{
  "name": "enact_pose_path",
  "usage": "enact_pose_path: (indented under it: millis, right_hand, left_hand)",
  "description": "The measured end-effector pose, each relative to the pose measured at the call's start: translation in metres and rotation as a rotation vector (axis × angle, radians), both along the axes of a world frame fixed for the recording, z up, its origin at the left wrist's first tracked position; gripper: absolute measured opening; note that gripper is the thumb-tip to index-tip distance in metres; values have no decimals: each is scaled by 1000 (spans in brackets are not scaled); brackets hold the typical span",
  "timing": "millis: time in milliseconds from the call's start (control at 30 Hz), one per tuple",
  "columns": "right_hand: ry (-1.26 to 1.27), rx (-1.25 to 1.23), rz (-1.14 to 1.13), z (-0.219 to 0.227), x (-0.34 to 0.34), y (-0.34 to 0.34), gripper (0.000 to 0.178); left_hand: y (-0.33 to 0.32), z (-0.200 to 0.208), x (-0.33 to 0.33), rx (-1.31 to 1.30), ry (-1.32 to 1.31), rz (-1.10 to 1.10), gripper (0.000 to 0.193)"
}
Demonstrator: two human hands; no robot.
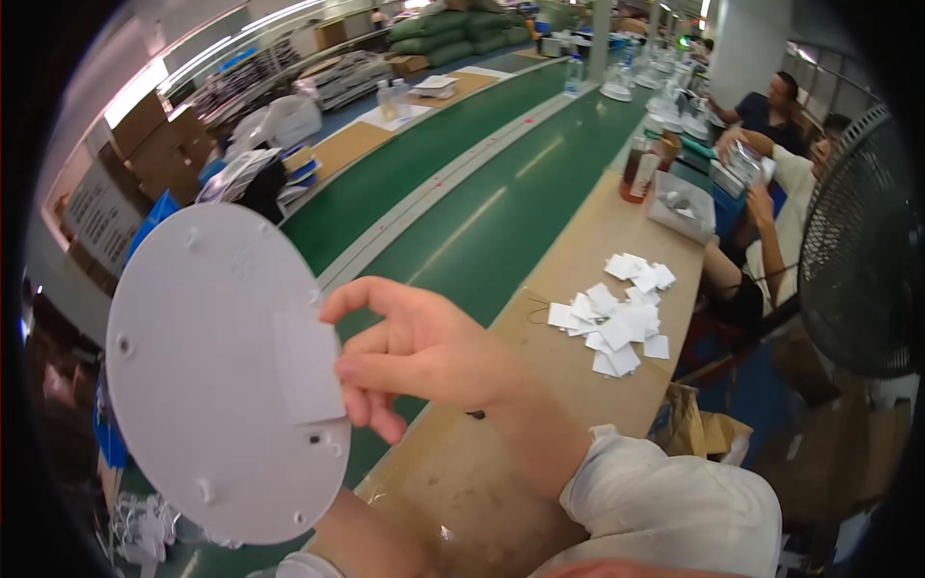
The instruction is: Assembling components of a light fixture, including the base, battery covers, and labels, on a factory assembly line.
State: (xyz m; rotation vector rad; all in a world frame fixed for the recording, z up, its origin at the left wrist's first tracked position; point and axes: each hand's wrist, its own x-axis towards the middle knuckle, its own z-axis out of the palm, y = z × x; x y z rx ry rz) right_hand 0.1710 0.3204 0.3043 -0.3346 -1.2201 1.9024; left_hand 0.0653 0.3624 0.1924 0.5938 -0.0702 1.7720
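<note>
Touching the right edge of an upright white disc [207, 376] with the right hand [424, 349], half curled; hard to tell whether gripping; unable to tell for the left hand, out of sight behind the disc; outward, to white cards [621, 323] heaped on the brown table [597, 246]; then to a white bin [674, 227] and black fan [858, 250].

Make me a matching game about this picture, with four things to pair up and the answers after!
Things:
1. Round white disc
2. White square pieces
3. Fan
4. Long belt

Matches:
A. Black, on the picture's right side
B. Green, running into the distance
C. At the fingertips of the right hand
D. In a loose heap on the tan table

Right pairs: 1-C, 2-D, 3-A, 4-B.
</note>
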Motion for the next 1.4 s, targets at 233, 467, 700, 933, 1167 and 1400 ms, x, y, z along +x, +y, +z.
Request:
enact_pose_path:
  millis: [233, 467, 700, 933, 1167, 1400]
  right_hand:
    - [-118, 96, 30, 1, 15, 9, 35]
    - [-57, 207, -7, -24, -2, 26, 73]
    - [-101, 460, 159, -26, 1, 25, 93]
    - [-99, 531, -24, -22, -2, 21, 86]
    - [132, 380, -717, -23, 3, 33, 35]
    - [281, 393, -609, -23, 7, 30, 20]
  left_hand:
    - [-10, 7, -19, -37, 52, 32, 84]
    - [-23, 31, -62, -18, 136, 147, 83]
    - [-38, 50, -96, -35, 218, 267, 82]
    - [-47, 56, -113, -81, 290, 375, 82]
    - [-53, 69, -113, -169, 540, 672, 75]
    - [-11, 32, -103, -217, 1208, 1083, 100]
